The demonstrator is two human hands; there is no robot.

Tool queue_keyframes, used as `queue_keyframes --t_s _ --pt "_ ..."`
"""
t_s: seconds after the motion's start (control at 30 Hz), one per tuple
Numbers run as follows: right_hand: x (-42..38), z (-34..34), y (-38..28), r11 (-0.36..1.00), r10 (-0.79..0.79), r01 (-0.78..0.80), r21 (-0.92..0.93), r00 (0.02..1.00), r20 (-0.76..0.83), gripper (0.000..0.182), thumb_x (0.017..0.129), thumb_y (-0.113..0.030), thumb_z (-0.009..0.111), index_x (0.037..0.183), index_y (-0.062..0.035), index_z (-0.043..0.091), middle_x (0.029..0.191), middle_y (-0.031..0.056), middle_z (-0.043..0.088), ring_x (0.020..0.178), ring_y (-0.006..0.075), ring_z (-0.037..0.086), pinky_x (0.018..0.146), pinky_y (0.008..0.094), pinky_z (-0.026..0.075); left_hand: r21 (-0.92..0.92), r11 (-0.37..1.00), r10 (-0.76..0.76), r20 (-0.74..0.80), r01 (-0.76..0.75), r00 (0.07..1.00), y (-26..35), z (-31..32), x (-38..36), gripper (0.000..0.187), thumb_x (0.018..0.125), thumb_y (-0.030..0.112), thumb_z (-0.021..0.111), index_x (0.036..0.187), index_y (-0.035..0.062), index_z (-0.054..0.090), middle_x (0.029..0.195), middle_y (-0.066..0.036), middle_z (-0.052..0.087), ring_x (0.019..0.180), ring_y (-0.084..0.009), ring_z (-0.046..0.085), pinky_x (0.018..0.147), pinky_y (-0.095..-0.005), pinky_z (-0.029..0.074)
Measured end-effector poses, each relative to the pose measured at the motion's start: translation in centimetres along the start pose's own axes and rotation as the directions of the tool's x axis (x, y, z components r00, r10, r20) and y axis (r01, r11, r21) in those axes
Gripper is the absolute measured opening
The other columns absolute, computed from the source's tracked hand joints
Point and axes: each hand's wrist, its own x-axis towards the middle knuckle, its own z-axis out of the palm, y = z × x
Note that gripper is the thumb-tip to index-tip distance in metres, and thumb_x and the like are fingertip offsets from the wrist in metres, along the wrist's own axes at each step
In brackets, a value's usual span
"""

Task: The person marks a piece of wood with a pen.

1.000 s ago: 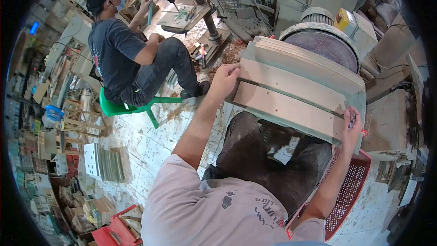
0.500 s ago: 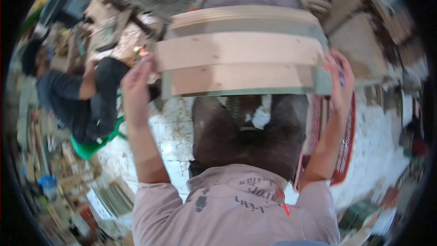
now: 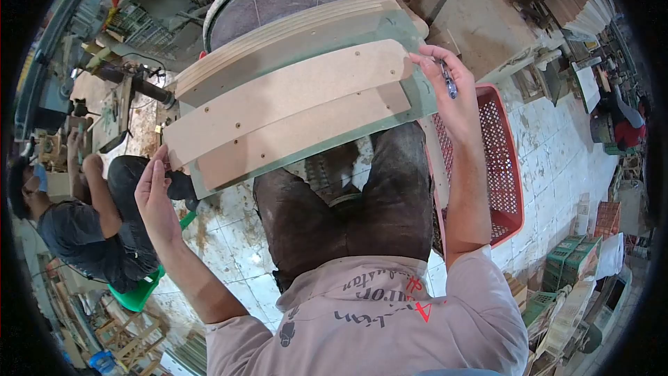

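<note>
A long tan wooden strip (image 3: 292,101) with a rounded right end and several dark screws or holes spans between my hands. My left hand (image 3: 154,198) pinches its lower left end with the fingertips. At the rounded end, the thumb and forefinger of my right hand (image 3: 449,94) close on the edge, and a pen (image 3: 447,78) is tucked among the same hand's fingers. Under the strip lies a second tan strip (image 3: 334,117) on a green board (image 3: 289,164). Several more strips are stacked (image 3: 278,38) along the board's far side.
A large round grey disc (image 3: 278,3) stands beyond the board. To the right of my legs is a red perforated crate (image 3: 502,167). A person (image 3: 87,226) sits on a green stool (image 3: 139,291) at left. Wood panels (image 3: 480,24) stand at upper right.
The view has turned and sharpened, so the strip and board now slant, left end lower and right end higher. Both hands remain at the strip's ends.
</note>
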Motion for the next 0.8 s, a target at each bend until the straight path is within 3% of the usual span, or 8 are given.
queue_keyframes --t_s 0.1,0.17,0.23,0.33,0.43,0.5,0.53,0.8 --pt "-0.4 0.3 0.2 0.999 0.014 -0.013 -0.029 1.0 0.006 0.026 0.097 -0.017 0.055 0.114 0.003 0.057 0.104 0.0081 0.067 0.097 0.0106 0.059 0.088 0.025 0.045 0.029 0.999 -0.032 -0.036 0.033 0.999 -0.7 -0.5 -0.3 0.034 0.095 0.021 0.057 0.121 0.0 0.062 0.109 0.0 0.065 0.092 -0.004 0.053 0.076 -0.0192 0.033" --pt "-0.7 0.2 1.1 0.999 -0.002 0.002 -0.051 1.0 0.014 0.026 0.097 -0.017 0.056 0.113 0.0028 0.058 0.104 0.0087 0.066 0.097 0.0112 0.059 0.088 0.0254 0.045 0.086 0.994 -0.076 0.035 0.073 0.997 -1.8 -1.1 -0.6 0.035 0.096 0.026 0.055 0.122 0.0035 0.062 0.117 -0.002 0.064 0.105 -0.009 0.055 0.087 -0.0256 0.034" --pt "-1.3 0.1 3.1 0.992 -0.063 0.06 -0.113 0.998 -0.027 0.025 0.096 -0.016 0.056 0.112 0.0022 0.059 0.107 0.0091 0.065 0.098 0.0129 0.059 0.088 0.0266 0.045 0.136 0.982 -0.134 0.01 0.132 0.991 -1.7 -0.1 -1.4 0.034 0.095 0.024 0.056 0.12 0.0013 0.063 0.114 -0.004 0.066 0.103 -0.0108 0.057 0.085 -0.0233 0.039" --pt "-2.7 -0.2 2.7 0.97 0.059 -0.059 -0.236 0.998 -0.006 0.025 0.096 -0.016 0.057 0.115 0.0008 0.059 0.106 0.0087 0.065 0.101 0.0149 0.059 0.088 0.0277 0.045 0.115 0.989 -0.101 0.093 0.09 0.991 -4.1 -0.4 -1.7 0.034 0.095 0.023 0.056 0.119 -0.0006 0.063 0.112 -0.006 0.067 0.102 -0.0132 0.059 0.09 -0.0262 0.042" --pt "-3.4 -0.1 3.5 0.941 0.025 -0.031 -0.338 0.999 -0.024 0.029 0.097 -0.019 0.053 0.117 0.0015 0.058 0.109 0.0118 0.065 0.105 0.0191 0.06 0.093 0.031 0.044 0.158 0.985 -0.084 0.092 0.069 0.992 -5.1 -0.1 -2.0 0.032 0.095 0.022 0.056 0.116 -0.0018 0.065 0.109 -0.008 0.068 0.1 -0.0134 0.059 0.091 -0.0267 0.042" --pt "-3.2 -1.0 5.1 0.965 -0.017 0.022 -0.261 1.0 0.023 0.029 0.099 -0.016 0.051 0.118 0.0035 0.057 0.112 0.0126 0.064 0.108 0.0195 0.058 0.096 0.031 0.042 0.114 0.992 -0.062 0.126 0.048 0.99 -4.7 0.4 -2.4 0.031 0.095 0.02 0.056 0.114 -0.0027 0.065 0.107 -0.008 0.068 0.099 -0.0128 0.059 0.089 -0.0254 0.043" --pt "-2.9 -1.9 6.3 0.936 -0.083 0.096 -0.339 0.995 0.052 0.029 0.098 -0.015 0.05 0.119 0.0045 0.056 0.112 0.0126 0.064 0.109 0.0188 0.058 0.097 0.0301 0.04 0.132 0.99 -0.072 0.121 0.056 0.99 -4.6 0.6 -2.6 0.03 0.095 0.019 0.055 0.114 -0.0029 0.065 0.106 -0.008 0.068 0.098 -0.0125 0.059 0.088 -0.0251 0.044" --pt "-3.2 -1.3 5.8 0.973 -0.004 0.003 -0.233 1.0 -0.005 0.03 0.098 -0.016 0.05 0.118 0.005 0.056 0.114 0.0151 0.064 0.112 0.0211 0.056 0.102 0.0326 0.036 0.081 0.988 -0.136 0.102 0.128 0.985 -4.3 0.9 -3.0 0.03 0.097 0.018 0.053 0.115 -0.0028 0.065 0.103 -0.009 0.068 0.094 -0.0121 0.06 0.088 -0.0256 0.045"
